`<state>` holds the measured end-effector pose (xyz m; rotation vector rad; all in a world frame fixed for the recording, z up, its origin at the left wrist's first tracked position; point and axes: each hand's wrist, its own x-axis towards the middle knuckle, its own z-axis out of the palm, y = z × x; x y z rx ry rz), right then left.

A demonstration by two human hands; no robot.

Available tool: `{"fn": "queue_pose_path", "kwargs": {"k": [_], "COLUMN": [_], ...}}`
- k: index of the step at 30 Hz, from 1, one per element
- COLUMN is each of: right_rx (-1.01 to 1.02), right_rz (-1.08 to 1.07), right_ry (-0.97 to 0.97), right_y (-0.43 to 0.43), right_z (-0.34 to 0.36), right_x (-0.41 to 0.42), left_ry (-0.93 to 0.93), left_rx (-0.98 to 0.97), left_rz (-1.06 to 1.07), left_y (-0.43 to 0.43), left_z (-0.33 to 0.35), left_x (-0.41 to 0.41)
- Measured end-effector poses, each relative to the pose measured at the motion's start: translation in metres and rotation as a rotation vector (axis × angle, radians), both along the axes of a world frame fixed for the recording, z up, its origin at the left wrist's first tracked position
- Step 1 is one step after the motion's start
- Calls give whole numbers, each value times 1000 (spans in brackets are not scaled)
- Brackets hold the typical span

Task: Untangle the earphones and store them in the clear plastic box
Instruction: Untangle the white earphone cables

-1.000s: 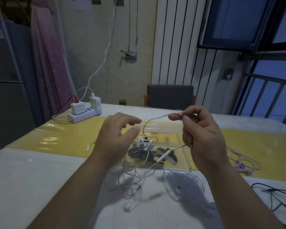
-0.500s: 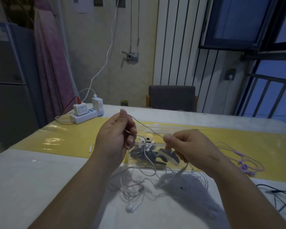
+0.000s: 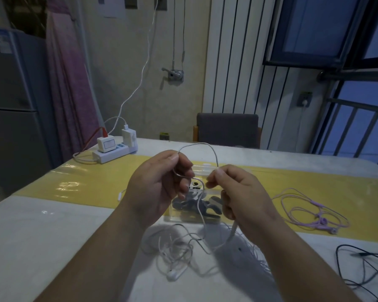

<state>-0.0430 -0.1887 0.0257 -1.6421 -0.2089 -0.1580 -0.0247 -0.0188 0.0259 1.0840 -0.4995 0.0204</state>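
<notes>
White earphones [image 3: 179,251] lie in a loose tangle on the table in front of me, one earbud [image 3: 174,275] at the near end. My left hand [image 3: 159,188] pinches the white cord between thumb and forefinger. My right hand [image 3: 238,192] pinches the same cord a short way along, so a loop arches above both hands. More cord and the remote hang from my right hand down to the tangle. The clear plastic box [image 3: 192,216] stands behind my hands with dark earphones inside it, partly hidden.
Purple earphones [image 3: 312,216] lie on the yellow mat [image 3: 85,184] to the right. A black cable [image 3: 367,269] lies at the near right. A white power strip [image 3: 114,149] with chargers sits at the far left corner. A grey chair [image 3: 227,129] stands behind the table.
My hands have come closer together and both risen slightly. The straight stretch of cord between them has bowed up into a loop. The camera view has shifted a little.
</notes>
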Motion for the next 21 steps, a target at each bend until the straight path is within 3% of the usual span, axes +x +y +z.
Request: {"fn": "queue_pose_path", "kwargs": {"k": [7, 15, 21], "right_rx": [135, 61, 76], "right_rz": [211, 429, 569], "right_ry": [248, 162, 239], "right_y": [5, -9, -24], "right_z": [-3, 6, 7], "right_x": [-5, -9, -6], "left_ry": [-48, 82, 187], "left_rx": [46, -83, -154], "left_rz": [70, 586, 841], "left_y": [-2, 0, 4], "left_z": [-4, -4, -2], "left_x": [4, 14, 16]}}
